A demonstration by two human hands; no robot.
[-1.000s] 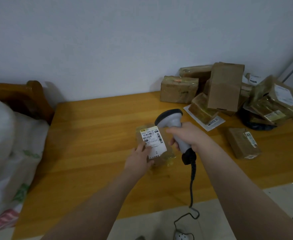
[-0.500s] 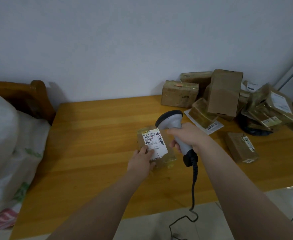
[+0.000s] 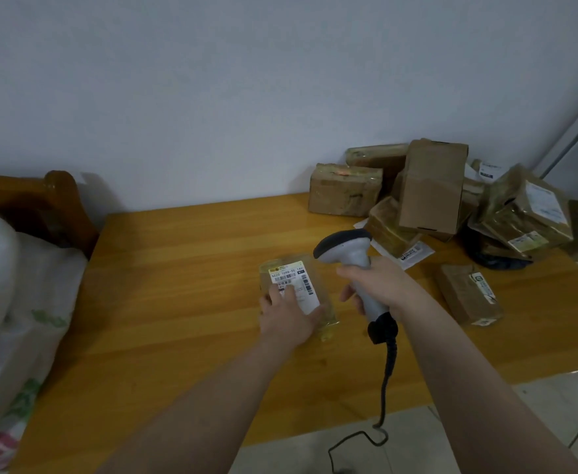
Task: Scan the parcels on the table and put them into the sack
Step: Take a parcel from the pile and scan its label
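Now left hand flat on parcel

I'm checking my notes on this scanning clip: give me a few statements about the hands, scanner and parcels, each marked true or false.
1. The right hand grips the scanner by its handle. True.
2. The left hand hangs in the air, touching nothing. False: it rests on the labelled parcel on the table.
3. The labelled parcel lies label up. True.
4. The scanner is cordless. False: a black cable hangs from its handle.
5. The pile of parcels sits at the table's near left corner. False: it is at the far right, by the wall.
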